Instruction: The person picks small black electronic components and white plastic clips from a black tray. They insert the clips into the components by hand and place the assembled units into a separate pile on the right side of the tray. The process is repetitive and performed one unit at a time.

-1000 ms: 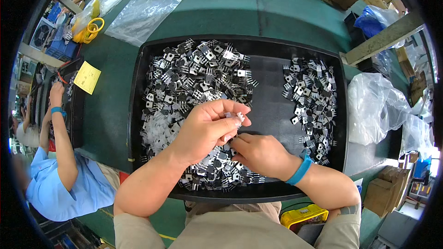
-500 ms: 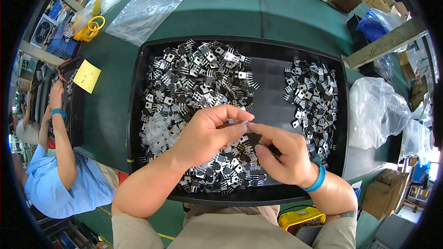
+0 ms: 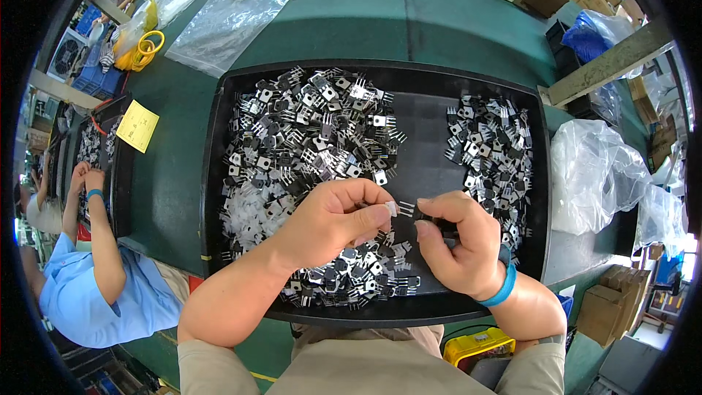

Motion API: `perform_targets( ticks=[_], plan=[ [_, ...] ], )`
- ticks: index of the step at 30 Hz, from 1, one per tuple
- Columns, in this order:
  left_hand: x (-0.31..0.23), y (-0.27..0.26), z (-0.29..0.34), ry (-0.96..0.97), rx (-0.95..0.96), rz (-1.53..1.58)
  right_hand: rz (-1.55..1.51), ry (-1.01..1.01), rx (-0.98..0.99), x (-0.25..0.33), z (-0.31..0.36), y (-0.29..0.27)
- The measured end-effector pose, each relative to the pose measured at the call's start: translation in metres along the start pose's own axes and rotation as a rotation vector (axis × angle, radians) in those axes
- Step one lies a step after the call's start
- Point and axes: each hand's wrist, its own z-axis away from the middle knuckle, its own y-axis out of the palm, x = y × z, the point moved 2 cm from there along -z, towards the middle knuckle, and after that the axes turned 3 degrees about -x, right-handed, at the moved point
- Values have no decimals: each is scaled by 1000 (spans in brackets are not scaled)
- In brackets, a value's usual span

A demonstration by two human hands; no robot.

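Over the middle of a black tray [image 3: 430, 128], my left hand [image 3: 333, 223] pinches a small white plastic piece [image 3: 391, 208] between thumb and forefinger. Facing it, my right hand [image 3: 464, 245], with a teal band at the wrist, grips a black transistor [image 3: 418, 213] by its body. The transistor's metal legs point left toward the white piece, close to it; whether they touch I cannot tell. A large heap of transistors [image 3: 314, 124] covers the tray's left side, with a pile of white plastic pieces [image 3: 252, 212] beside my left forearm. Another heap of transistors [image 3: 486, 143] lies along the right side.
Clear plastic bags lie beyond the tray [image 3: 238, 11] and to its right [image 3: 596, 175]. A yellow paper note [image 3: 137, 126] is on the green bench at left. Further left, a person in a blue shirt [image 3: 110, 292] works at another tray. Cardboard boxes [image 3: 610, 303] stand at right.
My hands have drawn apart from touching fingertips. My right hand now shows a transistor in its grip, legs toward the left hand. The co-worker's hands have moved lower and closer together.
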Motion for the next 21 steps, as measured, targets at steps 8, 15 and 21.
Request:
perform_targets(
  ticks=[8,15,21],
  plan=[
    [2,-1,0,-26,-28,-63,1,-10,39,1,1,4],
    [0,-2,2,-15,-42,-136,-40,82,166,-1,-4,-1],
    [2,-2,2,-4,-46,-185,-170,245,180,-6,3,5]
  ],
)
